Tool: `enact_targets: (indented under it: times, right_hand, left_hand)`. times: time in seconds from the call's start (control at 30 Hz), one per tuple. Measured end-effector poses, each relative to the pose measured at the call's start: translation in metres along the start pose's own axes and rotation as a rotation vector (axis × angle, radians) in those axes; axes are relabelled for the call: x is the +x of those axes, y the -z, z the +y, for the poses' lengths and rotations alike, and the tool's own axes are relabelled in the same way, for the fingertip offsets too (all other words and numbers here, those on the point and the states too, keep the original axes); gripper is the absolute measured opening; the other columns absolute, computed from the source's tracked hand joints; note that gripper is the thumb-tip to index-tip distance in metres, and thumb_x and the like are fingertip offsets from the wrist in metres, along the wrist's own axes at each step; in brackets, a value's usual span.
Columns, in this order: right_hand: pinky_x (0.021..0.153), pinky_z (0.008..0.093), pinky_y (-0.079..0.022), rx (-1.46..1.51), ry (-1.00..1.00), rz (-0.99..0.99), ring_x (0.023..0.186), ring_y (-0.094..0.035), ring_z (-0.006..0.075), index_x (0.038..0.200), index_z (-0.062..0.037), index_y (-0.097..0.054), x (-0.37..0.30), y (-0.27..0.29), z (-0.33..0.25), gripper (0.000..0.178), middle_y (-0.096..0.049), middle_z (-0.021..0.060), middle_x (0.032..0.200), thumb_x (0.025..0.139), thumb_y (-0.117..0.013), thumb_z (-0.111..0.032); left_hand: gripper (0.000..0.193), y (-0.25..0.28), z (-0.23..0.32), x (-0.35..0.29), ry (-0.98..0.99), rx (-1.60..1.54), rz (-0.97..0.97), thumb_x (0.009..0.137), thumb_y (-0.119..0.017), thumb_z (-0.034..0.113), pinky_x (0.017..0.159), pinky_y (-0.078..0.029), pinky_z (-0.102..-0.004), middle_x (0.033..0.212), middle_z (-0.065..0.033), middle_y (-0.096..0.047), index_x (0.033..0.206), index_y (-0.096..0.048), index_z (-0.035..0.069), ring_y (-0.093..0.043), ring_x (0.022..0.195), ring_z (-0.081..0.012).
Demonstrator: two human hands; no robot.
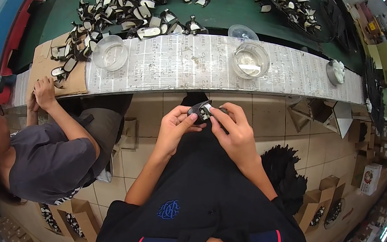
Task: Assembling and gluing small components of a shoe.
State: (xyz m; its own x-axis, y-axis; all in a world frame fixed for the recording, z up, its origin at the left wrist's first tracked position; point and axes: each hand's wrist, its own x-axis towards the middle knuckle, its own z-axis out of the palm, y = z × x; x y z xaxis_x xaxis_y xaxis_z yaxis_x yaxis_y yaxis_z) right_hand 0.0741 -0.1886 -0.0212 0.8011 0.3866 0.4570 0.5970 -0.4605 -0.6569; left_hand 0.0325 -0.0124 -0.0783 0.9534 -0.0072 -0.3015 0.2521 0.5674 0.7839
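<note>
Both hands pinch one small black-and-white piece [204, 109] above your lap | left hand [176, 126] steadies, right hand [234, 132] works its edge | keep it near the bench [187, 64], grip firm.

A beige tiled floor [275, 118] is seen beneath a long green desk [231, 13], with cardboard boxes [327, 190] stacked along the right side.

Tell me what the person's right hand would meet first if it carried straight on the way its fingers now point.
The right hand points up and left, toward the left hand. It would first meet the small black part both hands pinch, then the left hand's fingertips. Depth is unclear, but they look touching already.
</note>
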Motion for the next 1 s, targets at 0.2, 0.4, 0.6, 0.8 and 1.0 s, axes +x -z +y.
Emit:
enact_targets:
  times: [0.2, 0.4, 0.6, 0.8, 1.0]
  right_hand:
    - [0.066, 0.0307, -0.053, -0.101, -0.055, 0.016, 0.079, -0.063, 0.0213, 0.108, -0.0023, -0.068, -0.001, -0.001, -0.003, 0.03, -0.057, 0.0129, 0.104, 0.078, -0.073, 0.003]
    - [0.061, 0.0339, -0.053, -0.171, -0.064, 0.102, 0.074, -0.064, 0.0248, 0.106, -0.0028, -0.068, 0.001, 0.006, -0.001, 0.026, -0.058, 0.0123, 0.104, 0.081, -0.072, -0.002]
    - [0.064, 0.028, -0.057, -0.087, -0.129, 0.143, 0.077, -0.064, 0.0186, 0.105, -0.0018, -0.07, 0.002, 0.016, -0.005, 0.026, -0.059, 0.0112, 0.103, 0.079, -0.072, 0.004]
    - [0.064, 0.0266, -0.059, 0.04, -0.122, 0.05, 0.077, -0.065, 0.0161, 0.105, -0.001, -0.069, -0.004, 0.008, -0.005, 0.026, -0.058, 0.0099, 0.102, 0.08, -0.073, 0.002]
    - [0.064, 0.026, -0.059, 0.096, -0.114, -0.03, 0.079, -0.065, 0.0165, 0.106, -0.0012, -0.069, -0.008, 0.004, -0.007, 0.027, -0.058, 0.0104, 0.104, 0.08, -0.075, 0.0]
  left_hand:
    - [0.02, 0.002, -0.001, -0.002, -0.025, 0.055, -0.007, 0.096, -0.062, 0.01, 0.076, -0.058, -0.0285, 0.101, -0.0143, -0.069, 0.11, -0.057, -0.003, -0.07, 0.087, -0.0212]
    - [0.019, 0.001, -0.001, -0.005, -0.013, 0.055, 0.013, 0.097, -0.059, 0.011, 0.074, -0.059, -0.0299, 0.098, -0.0149, -0.069, 0.11, -0.056, -0.003, -0.071, 0.085, -0.0233]
    - [0.02, 0.008, -0.005, -0.003, 0.045, -0.064, -0.004, 0.098, -0.057, 0.013, 0.074, -0.06, -0.0312, 0.1, -0.0138, -0.069, 0.111, -0.057, -0.002, -0.071, 0.086, -0.025]
    - [0.02, 0.007, -0.005, -0.001, 0.062, -0.128, -0.007, 0.097, -0.06, 0.014, 0.075, -0.06, -0.0327, 0.098, -0.0132, -0.069, 0.11, -0.057, -0.001, -0.071, 0.087, -0.0253]
    - [0.021, 0.004, -0.003, -0.003, 0.067, -0.114, 0.014, 0.097, -0.061, 0.016, 0.077, -0.06, -0.0331, 0.099, -0.0132, -0.069, 0.109, -0.057, -0.001, -0.071, 0.087, -0.025]
